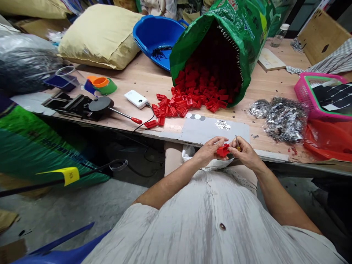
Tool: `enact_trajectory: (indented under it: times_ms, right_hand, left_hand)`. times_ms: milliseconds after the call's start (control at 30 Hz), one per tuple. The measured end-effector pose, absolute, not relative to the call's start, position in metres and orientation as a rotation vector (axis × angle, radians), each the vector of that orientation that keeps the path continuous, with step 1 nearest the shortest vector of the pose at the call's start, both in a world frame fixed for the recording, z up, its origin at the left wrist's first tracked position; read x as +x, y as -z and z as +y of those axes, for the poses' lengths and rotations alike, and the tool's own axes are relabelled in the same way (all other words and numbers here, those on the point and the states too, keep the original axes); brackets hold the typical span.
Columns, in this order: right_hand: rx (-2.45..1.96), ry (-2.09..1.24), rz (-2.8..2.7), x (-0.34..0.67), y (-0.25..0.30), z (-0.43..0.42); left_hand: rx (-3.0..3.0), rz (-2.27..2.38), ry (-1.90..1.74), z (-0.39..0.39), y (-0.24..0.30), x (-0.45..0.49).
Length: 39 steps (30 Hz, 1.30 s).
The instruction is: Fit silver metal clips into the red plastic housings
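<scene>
The red part (223, 150) is gripped between the fingers of the left hand (211, 148), near the front edge of the table (132, 82). A small tool (238, 146) with a yellow handle is pinched in the fingers of the right hand (245, 150), just beside the red part; whether contact is made between them cannot be told. Just beyond the fingers, a grey mat (199, 129) is placed, on which metal pieces (222, 125) are grouped. Farther beyond, loose red parts (181, 103) are heaped at the mouth of a green sack (247, 22). Right of the fingers, bagged metal (287, 119) is located; well to their left, a lever device (74, 108) is positioned.
</scene>
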State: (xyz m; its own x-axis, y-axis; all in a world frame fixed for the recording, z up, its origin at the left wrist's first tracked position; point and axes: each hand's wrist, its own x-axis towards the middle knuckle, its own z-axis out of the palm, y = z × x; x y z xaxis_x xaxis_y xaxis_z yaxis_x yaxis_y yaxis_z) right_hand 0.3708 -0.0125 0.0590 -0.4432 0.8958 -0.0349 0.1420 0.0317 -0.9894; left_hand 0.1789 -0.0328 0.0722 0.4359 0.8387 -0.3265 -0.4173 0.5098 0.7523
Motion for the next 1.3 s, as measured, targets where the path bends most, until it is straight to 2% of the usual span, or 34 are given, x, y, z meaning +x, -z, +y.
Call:
enact_trajectory:
  times_ms: [200, 367, 567, 1033, 1300]
  right_hand:
    - [-1.103, -1.538, -1.454, 0.37, -0.058, -0.008]
    - [-1.074, -1.613, -1.395, 0.362, -0.064, -0.012]
    - [-1.029, -1.682, -1.347, 0.362, -0.067, -0.013]
    - [-1.072, -1.516, -1.553, 0.363, -0.057, -0.01]
    - [-1.076, -1.616, -1.489, 0.353, -0.053, -0.017]
  left_hand:
    - [1.162, 0.917, -1.121, -0.04, -0.078, 0.176]
    - [1.512, 1.155, -1.204, -0.045, -0.079, 0.175]
    - [1.517, 1.172, -1.214, -0.045, -0.081, 0.174]
    - [1.438, 1.163, -1.179, -0.051, -0.082, 0.178]
    - [1.414, 1.202, -1.174, -0.057, -0.078, 0.176]
